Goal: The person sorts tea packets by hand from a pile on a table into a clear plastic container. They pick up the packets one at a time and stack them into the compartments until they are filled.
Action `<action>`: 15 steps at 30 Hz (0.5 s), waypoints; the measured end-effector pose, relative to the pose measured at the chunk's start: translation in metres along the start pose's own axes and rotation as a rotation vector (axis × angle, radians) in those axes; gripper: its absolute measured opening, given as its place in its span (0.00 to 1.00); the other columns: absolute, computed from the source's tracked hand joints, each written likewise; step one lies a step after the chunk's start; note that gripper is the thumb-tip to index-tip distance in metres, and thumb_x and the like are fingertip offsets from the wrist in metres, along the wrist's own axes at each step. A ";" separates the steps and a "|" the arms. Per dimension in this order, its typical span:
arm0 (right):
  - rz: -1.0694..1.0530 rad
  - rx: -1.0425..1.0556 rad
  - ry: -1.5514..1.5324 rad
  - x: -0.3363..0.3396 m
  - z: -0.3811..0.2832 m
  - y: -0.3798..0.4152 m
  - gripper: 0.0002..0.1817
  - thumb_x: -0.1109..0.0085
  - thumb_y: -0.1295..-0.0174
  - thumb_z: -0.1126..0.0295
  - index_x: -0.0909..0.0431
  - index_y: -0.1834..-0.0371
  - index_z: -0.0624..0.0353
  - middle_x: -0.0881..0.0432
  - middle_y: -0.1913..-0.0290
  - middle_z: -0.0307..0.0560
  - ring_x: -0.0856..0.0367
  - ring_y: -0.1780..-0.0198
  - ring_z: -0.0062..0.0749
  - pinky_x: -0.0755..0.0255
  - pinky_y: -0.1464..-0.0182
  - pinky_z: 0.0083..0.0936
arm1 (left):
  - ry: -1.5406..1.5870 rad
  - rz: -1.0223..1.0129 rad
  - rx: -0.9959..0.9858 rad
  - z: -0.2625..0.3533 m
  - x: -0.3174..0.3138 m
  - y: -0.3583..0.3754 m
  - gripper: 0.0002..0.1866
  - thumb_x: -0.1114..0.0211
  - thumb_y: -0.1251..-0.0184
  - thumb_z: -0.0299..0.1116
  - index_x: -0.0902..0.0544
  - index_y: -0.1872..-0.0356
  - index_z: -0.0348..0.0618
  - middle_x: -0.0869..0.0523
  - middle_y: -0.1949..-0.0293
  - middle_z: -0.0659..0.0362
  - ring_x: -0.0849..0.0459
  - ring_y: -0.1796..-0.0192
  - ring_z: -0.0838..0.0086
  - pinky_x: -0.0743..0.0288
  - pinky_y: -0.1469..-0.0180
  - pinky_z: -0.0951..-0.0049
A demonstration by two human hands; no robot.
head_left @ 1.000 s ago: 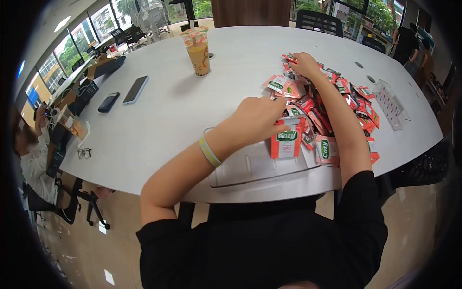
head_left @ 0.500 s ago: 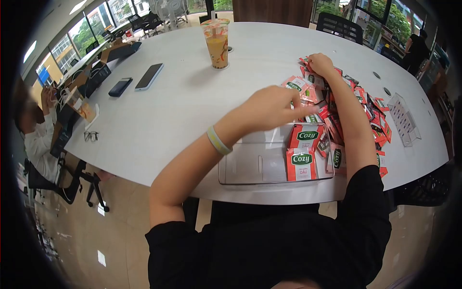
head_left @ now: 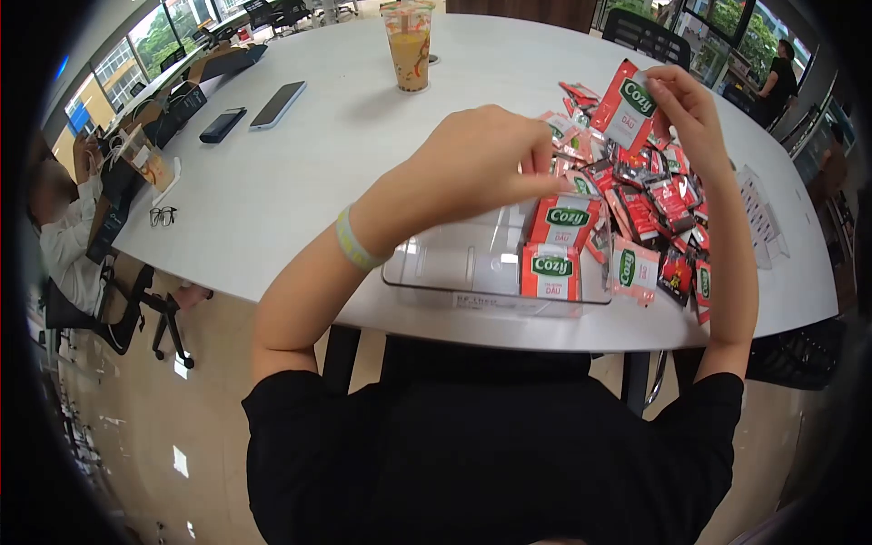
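Note:
My right hand [head_left: 681,100] is closed on the edge of a red and white Cozy tea sachet [head_left: 627,111], raised above a loose pile of sachets [head_left: 668,195]. Over the back of a clear plastic bin [head_left: 436,263] hangs my left hand [head_left: 500,154], palm down; its thumb points right, with a gap below the bent fingers. Some of its fingertips are hidden. Two sachets, a front one [head_left: 550,270] and one behind it [head_left: 565,221], lie face up along the bin's right side. Another sachet shows just beyond my left thumb.
On the white table [head_left: 318,182] stand a drink cup [head_left: 411,54] and, farther left, a phone [head_left: 277,105], a dark wallet-like item [head_left: 223,125] and glasses [head_left: 163,216]. A clear holder [head_left: 761,218] lies right of the pile. A person [head_left: 73,218] sits at left.
My right hand has lifted a sachet up from the far side of the pile. My left hand stays over the bin. The view has shifted slightly, and a label on the bin's front now shows.

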State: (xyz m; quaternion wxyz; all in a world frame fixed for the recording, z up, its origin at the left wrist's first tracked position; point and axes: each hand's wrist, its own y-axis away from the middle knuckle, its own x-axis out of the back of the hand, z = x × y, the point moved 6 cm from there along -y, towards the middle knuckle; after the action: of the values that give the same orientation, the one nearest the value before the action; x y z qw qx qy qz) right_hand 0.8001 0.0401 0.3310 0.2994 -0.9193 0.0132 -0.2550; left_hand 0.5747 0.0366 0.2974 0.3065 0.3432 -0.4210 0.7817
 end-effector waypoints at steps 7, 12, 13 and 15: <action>-0.286 -0.029 0.087 -0.049 -0.037 0.049 0.07 0.44 0.40 0.72 0.23 0.61 0.62 0.20 0.74 0.40 0.23 0.78 0.17 0.31 0.78 0.16 | -0.475 -0.446 -0.094 0.025 -0.059 0.032 0.26 0.32 0.53 0.54 0.23 0.86 0.38 0.23 0.86 0.52 0.21 0.78 0.60 0.30 0.77 0.66; -0.373 0.357 0.528 -0.090 -0.046 0.060 0.03 0.42 0.48 0.74 0.25 0.72 0.61 0.21 0.75 0.42 0.21 0.78 0.30 0.29 0.77 0.24 | -0.439 -0.516 -0.065 0.009 -0.071 0.027 0.28 0.33 0.52 0.56 0.23 0.86 0.37 0.23 0.85 0.52 0.21 0.79 0.60 0.31 0.78 0.65; -0.348 0.443 0.702 -0.096 -0.052 0.065 0.05 0.41 0.51 0.74 0.28 0.75 0.60 0.23 0.77 0.41 0.22 0.79 0.33 0.29 0.77 0.26 | -0.418 -0.496 -0.078 0.009 -0.073 0.026 0.28 0.33 0.52 0.56 0.23 0.86 0.36 0.23 0.85 0.52 0.21 0.79 0.60 0.30 0.78 0.65; -0.336 0.514 0.990 -0.106 -0.059 0.076 0.08 0.39 0.58 0.74 0.32 0.80 0.57 0.30 0.79 0.39 0.24 0.77 0.33 0.29 0.75 0.28 | -0.422 -0.502 -0.070 0.011 -0.072 0.025 0.28 0.33 0.52 0.56 0.23 0.86 0.36 0.23 0.85 0.52 0.21 0.79 0.59 0.30 0.77 0.65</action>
State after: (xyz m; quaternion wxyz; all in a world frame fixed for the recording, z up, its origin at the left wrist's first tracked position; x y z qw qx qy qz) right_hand 0.6895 -0.0351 0.2802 0.4267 -0.5780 -0.0568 -0.6933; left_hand 0.6003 0.0014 0.2334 0.4074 0.5800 -0.4041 0.5783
